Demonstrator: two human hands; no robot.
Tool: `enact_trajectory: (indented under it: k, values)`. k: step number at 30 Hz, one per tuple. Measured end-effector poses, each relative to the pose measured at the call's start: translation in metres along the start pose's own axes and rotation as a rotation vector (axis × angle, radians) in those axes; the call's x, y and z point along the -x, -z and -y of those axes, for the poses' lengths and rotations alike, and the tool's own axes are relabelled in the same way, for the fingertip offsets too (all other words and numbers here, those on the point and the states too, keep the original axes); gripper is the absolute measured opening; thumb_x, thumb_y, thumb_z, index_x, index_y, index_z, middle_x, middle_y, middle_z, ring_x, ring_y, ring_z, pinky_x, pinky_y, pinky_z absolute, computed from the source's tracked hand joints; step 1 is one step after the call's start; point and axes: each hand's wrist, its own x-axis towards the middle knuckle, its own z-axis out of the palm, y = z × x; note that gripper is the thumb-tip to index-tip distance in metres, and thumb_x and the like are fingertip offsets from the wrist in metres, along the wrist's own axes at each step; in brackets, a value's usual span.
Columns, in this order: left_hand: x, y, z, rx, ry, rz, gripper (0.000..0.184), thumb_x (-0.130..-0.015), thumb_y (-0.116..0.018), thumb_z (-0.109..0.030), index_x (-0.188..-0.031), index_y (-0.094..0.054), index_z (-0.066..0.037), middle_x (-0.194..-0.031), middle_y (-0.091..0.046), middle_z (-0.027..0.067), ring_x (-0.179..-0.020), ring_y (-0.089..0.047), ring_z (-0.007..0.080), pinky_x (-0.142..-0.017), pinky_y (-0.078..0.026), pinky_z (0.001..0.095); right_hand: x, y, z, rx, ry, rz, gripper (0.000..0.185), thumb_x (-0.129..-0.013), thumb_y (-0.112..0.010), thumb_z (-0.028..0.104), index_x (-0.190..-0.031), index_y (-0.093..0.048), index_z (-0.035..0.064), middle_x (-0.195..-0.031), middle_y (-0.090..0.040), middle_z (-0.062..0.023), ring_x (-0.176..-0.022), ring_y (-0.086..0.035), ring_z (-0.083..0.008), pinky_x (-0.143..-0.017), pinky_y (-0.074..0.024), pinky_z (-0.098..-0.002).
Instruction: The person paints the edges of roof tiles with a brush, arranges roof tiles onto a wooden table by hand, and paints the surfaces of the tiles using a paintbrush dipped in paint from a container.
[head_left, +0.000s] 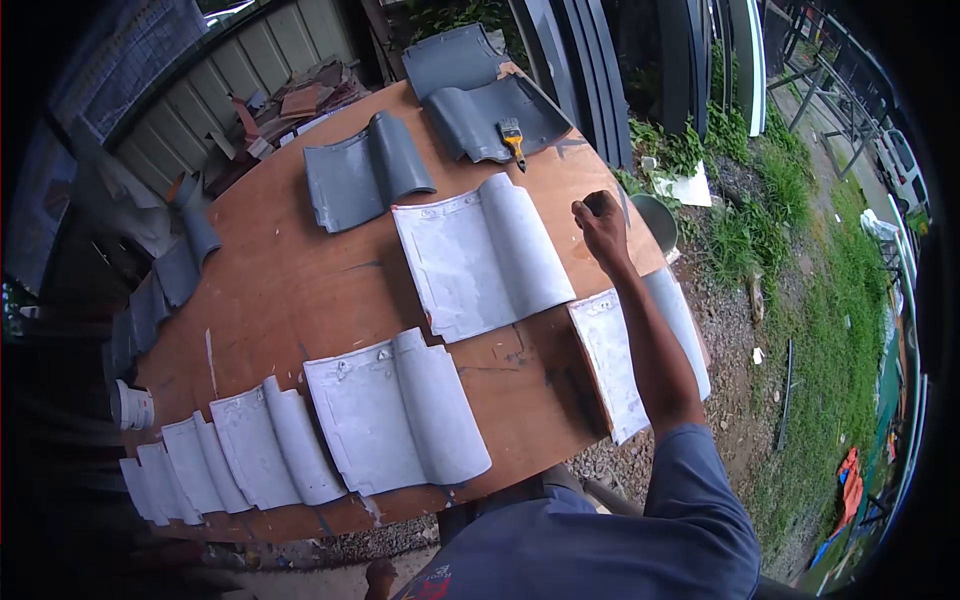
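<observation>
Through the head view, my only one, I have the right grip (603, 222) raised near the right edge of the brown plywood counter (275, 265), its fingers curled into a loose fist, nothing visible in it. What looks like the left grip (380, 577) hangs low at the bottom, too dark for me to tell how its fingers stand or what they hold. Beside the right grip, the white-coated wavy roof tile (480, 258) lies mid-counter; beyond it, the yellow-handled flat paintbrush (513, 145) rests on a glossy dark-grey roof tile (470, 118). For clean work, I'd judge, the forearm should clear the second white tile (608, 365) beneath it, the brush be taken by its handle, and any tile be supported at both sides.
</observation>
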Motion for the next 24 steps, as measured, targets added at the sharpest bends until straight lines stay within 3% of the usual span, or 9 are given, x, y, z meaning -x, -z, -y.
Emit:
enact_trajectory:
  k: [3, 4, 6, 10, 12, 14, 16, 18, 24]
  values:
    - [0.028, -0.080, 0.011, -0.308, 0.099, -0.288, 0.012, -0.095, -0.061, -0.016, -0.101, -0.069, -0.008, -0.079, -0.067, 0.0079, -0.064, -0.064, 0.0225, -0.056, -0.053, 0.0426, -0.094, -0.053, -0.052, -0.201, -0.185, 0.094, 0.024, -0.092, -0.072, 0.020, -0.093, -0.061, -0.0008, -0.079, -0.067, -0.0091, -0.075, -0.065, -0.0169, -0.068, -0.0514, -0.0341]
    - [0.030, -0.106, 0.012, -0.323, 0.101, -0.306, 0.012, -0.096, -0.061, -0.016, -0.101, -0.069, -0.008, -0.079, -0.067, 0.0079, -0.064, -0.064, 0.0225, -0.056, -0.053, 0.0425, -0.118, -0.072, -0.067, -0.219, -0.195, 0.112, 0.024, -0.092, -0.072, 0.020, -0.093, -0.061, -0.0008, -0.079, -0.067, -0.0091, -0.075, -0.065, -0.0169, -0.068, -0.0514, -0.0341]
    - [0.031, -0.152, 0.006, -0.362, 0.082, -0.307, 0.012, -0.096, -0.061, -0.016, -0.101, -0.069, -0.008, -0.080, -0.067, 0.0078, -0.064, -0.064, 0.0225, -0.056, -0.053, 0.0423, -0.158, -0.108, -0.095, 0.218, -0.069, -0.028, 0.041, -0.087, -0.078, 0.032, -0.095, -0.063, -0.0046, -0.084, -0.070, -0.0130, -0.077, -0.068, -0.0188, -0.070, -0.0531, -0.0352]
    - [0.038, -0.216, -0.010, -0.389, 0.029, -0.307, 0.013, -0.096, -0.061, -0.016, -0.102, -0.069, -0.008, -0.080, -0.067, 0.0078, -0.064, -0.064, 0.0224, -0.056, -0.053, 0.0419, -0.193, -0.159, -0.121, 0.214, -0.119, -0.088, 0.051, -0.085, -0.079, 0.041, -0.094, -0.064, -0.0063, -0.085, -0.070, -0.0143, -0.073, -0.068, -0.0196, -0.064, -0.0530, -0.0369]
    - [0.040, -0.237, -0.023, -0.393, 0.018, -0.315, 0.013, -0.096, -0.061, -0.016, -0.103, -0.069, -0.008, -0.080, -0.067, 0.0077, -0.064, -0.064, 0.0224, -0.056, -0.053, 0.0417, -0.203, -0.156, -0.109, -0.103, -0.442, 0.254, 0.046, -0.088, -0.076, 0.039, -0.086, -0.065, -0.0064, -0.080, -0.068, -0.0135, -0.069, -0.066, -0.0201, -0.058, -0.0522, -0.0392]
    - [0.039, -0.249, -0.029, -0.395, 0.015, -0.321, 0.013, -0.096, -0.061, -0.015, -0.103, -0.069, -0.007, -0.080, -0.067, 0.0077, -0.064, -0.064, 0.0224, -0.056, -0.053, 0.0416, -0.217, -0.186, -0.132, -0.201, -0.407, 0.164, 0.043, -0.091, -0.074, 0.035, -0.080, -0.067, -0.0055, -0.073, -0.066, -0.0117, -0.068, -0.065, -0.0181, -0.053, -0.0508, -0.0393]
    - [0.042, -0.254, -0.031, -0.397, 0.019, -0.329, 0.013, -0.096, -0.061, -0.015, -0.103, -0.069, -0.007, -0.080, -0.067, 0.0077, -0.064, -0.064, 0.0223, -0.056, -0.053, 0.0414, -0.221, -0.171, -0.103, -0.087, -0.468, 0.190, 0.042, -0.092, -0.071, 0.036, -0.078, -0.069, -0.0035, -0.071, -0.069, -0.0145, -0.071, -0.069, -0.0251, -0.058, -0.0524, -0.0412]
    - [0.044, -0.257, -0.030, -0.399, 0.028, -0.336, 0.013, -0.096, -0.061, -0.015, -0.104, -0.069, -0.007, -0.080, -0.067, 0.0076, -0.064, -0.064, 0.0223, -0.056, -0.053, 0.0412, -0.234, -0.137, -0.090, 0.277, -0.040, 0.017, 0.039, -0.089, -0.068, 0.037, -0.094, -0.075, -0.0010, -0.086, -0.072, -0.0254, -0.080, -0.072, -0.0389, -0.072, -0.0563, -0.0476]
    - [0.046, -0.265, -0.020, -0.384, 0.048, -0.334, 0.014, -0.097, -0.061, -0.015, -0.105, -0.068, -0.007, -0.081, -0.067, 0.0075, -0.065, -0.065, 0.0222, -0.056, -0.053, 0.0407, -0.261, -0.064, -0.034, 0.420, 0.282, 0.098, 0.029, -0.089, -0.064, 0.030, -0.090, -0.076, 0.0045, -0.085, -0.071, -0.0250, -0.084, -0.070, -0.0429, -0.075, -0.0550, -0.0506]
